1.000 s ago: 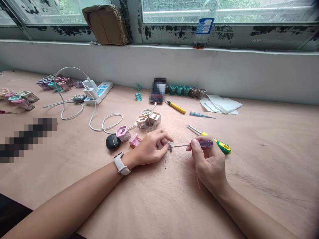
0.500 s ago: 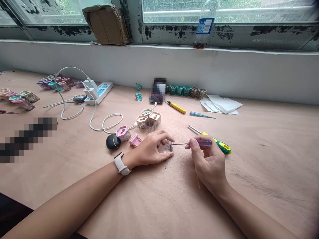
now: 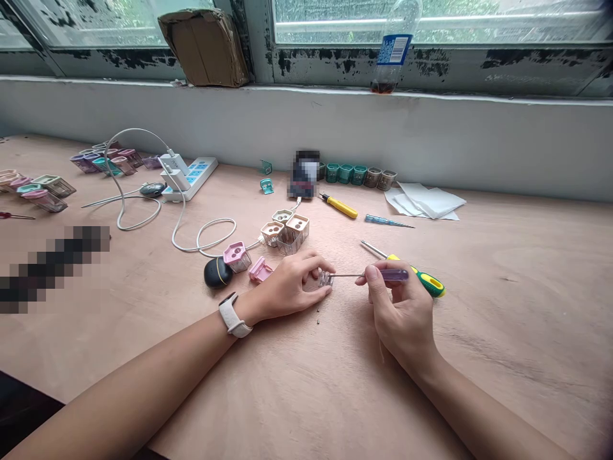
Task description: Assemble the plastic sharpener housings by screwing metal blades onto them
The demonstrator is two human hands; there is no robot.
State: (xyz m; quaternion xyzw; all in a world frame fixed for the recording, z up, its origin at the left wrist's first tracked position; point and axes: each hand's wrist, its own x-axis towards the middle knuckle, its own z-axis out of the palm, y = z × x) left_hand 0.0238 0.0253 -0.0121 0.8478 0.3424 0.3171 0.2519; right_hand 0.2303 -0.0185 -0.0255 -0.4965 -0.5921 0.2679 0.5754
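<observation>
Clear pencil-sharpener piece [image 3: 326,280], right of the pink part [image 3: 260,270], is pinched by fingers of the left hand [image 3: 290,286], and a purple-handled screwdriver [image 3: 395,275], pinched in the right hand [image 3: 405,312], is held to it.

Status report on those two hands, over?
Left hand around small clear piece. Right hand gripping purple-handled screwdriver, tip at that piece. Two tiny metal bits lie nearby; nothing seen blocking the screwdriver.
</observation>
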